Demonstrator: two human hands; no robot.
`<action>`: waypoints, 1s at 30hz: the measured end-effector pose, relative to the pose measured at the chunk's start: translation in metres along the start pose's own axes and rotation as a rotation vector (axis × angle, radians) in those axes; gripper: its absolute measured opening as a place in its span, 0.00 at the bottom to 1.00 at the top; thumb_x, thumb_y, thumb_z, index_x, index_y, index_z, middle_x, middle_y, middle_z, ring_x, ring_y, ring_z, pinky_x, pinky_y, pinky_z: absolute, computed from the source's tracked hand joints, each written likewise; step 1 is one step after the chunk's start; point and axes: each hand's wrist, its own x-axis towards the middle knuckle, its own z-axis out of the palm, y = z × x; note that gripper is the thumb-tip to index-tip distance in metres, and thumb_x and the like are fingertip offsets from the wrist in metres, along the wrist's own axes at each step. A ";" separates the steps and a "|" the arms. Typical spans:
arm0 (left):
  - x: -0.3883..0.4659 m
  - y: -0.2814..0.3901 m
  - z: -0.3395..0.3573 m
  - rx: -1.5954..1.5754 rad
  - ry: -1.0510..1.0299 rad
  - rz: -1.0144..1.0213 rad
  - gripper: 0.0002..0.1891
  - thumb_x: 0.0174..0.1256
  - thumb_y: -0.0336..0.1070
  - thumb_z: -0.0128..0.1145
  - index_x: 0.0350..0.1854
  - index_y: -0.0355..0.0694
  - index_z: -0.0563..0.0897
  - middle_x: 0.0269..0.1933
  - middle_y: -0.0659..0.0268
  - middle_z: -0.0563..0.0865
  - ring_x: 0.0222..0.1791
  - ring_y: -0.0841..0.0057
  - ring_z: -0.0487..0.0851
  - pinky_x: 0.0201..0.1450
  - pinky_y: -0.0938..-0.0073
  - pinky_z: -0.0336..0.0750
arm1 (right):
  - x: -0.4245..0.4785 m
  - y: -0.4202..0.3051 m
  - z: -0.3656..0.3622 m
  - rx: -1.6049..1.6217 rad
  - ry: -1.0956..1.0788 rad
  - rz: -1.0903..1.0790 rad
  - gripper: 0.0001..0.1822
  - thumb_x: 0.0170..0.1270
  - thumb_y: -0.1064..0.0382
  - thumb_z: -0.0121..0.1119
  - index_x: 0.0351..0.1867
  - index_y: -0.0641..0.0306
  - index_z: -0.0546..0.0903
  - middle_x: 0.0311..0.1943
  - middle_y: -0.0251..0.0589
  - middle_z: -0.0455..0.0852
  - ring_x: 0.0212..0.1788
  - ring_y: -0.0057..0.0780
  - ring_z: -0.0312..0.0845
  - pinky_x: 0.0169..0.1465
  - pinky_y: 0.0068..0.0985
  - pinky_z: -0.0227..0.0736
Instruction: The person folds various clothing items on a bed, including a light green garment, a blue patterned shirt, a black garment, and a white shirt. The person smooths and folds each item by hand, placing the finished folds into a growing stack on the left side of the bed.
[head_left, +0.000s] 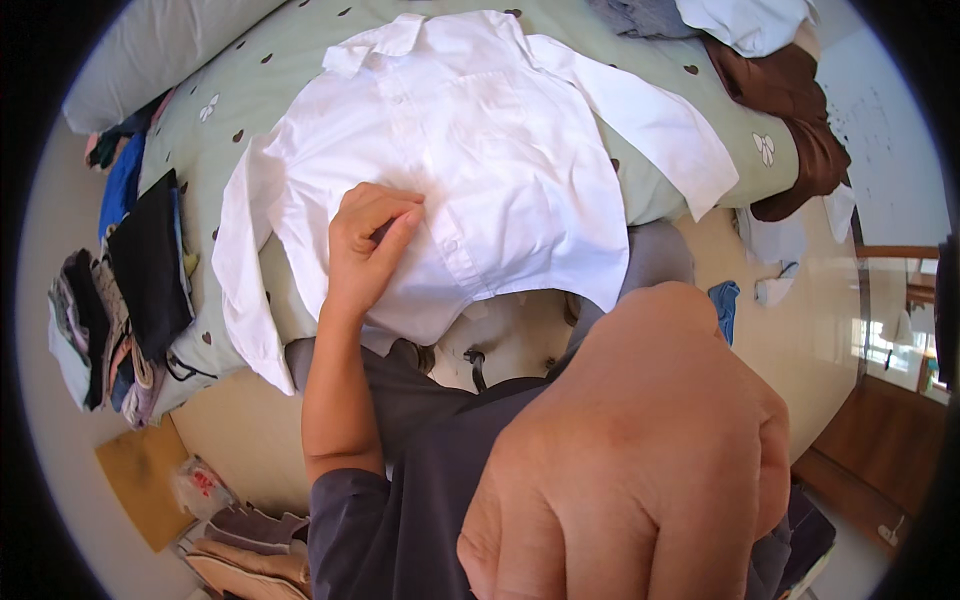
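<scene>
A white long-sleeved button-up shirt (510, 180) lies spread front side up before me, collar at the far end and sleeves out to both sides. Over its lower front, by the button placket, is my left hand (373, 244). Its fingers are bent, a small gap shows between thumb and forefinger, and no cloth is seen between them. Whether it touches the shirt is unclear. Very near the camera, my right hand (630, 442) shows its back, large in the lower right. Its fingertips are out of the picture, so whatever they may hold is hidden.
Under the shirt is a bed with a pale green heart-patterned sheet (187, 157). Piled folded clothes (150, 262) line its left side; a brown garment (799, 127) hangs over the right corner. A blue cloth (724, 307) lies on the floor, near a wooden cabinet (874, 427).
</scene>
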 end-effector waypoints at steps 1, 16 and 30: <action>0.000 0.000 0.001 -0.010 0.018 -0.006 0.04 0.62 0.30 0.65 0.35 0.36 0.88 0.40 0.63 0.91 0.42 0.68 0.83 0.52 0.68 0.73 | -0.004 -0.001 0.000 0.006 -0.003 0.009 0.12 0.68 0.69 0.50 0.25 0.64 0.80 0.21 0.40 0.76 0.19 0.40 0.67 0.25 0.35 0.62; 0.001 -0.003 0.003 -0.033 0.013 0.007 0.03 0.63 0.28 0.65 0.35 0.36 0.88 0.42 0.62 0.91 0.44 0.67 0.84 0.54 0.68 0.73 | -0.006 -0.016 -0.002 -0.681 -0.366 0.299 0.10 0.66 0.63 0.53 0.28 0.66 0.75 0.26 0.43 0.75 0.31 0.43 0.76 0.39 0.34 0.71; 0.055 -0.034 -0.034 0.019 0.349 -0.112 0.09 0.68 0.30 0.60 0.47 0.36 0.87 0.49 0.58 0.89 0.51 0.63 0.85 0.59 0.68 0.75 | 0.012 -0.069 -0.066 -1.251 -0.117 0.628 0.11 0.65 0.67 0.58 0.47 0.67 0.85 0.47 0.44 0.88 0.49 0.43 0.84 0.55 0.35 0.76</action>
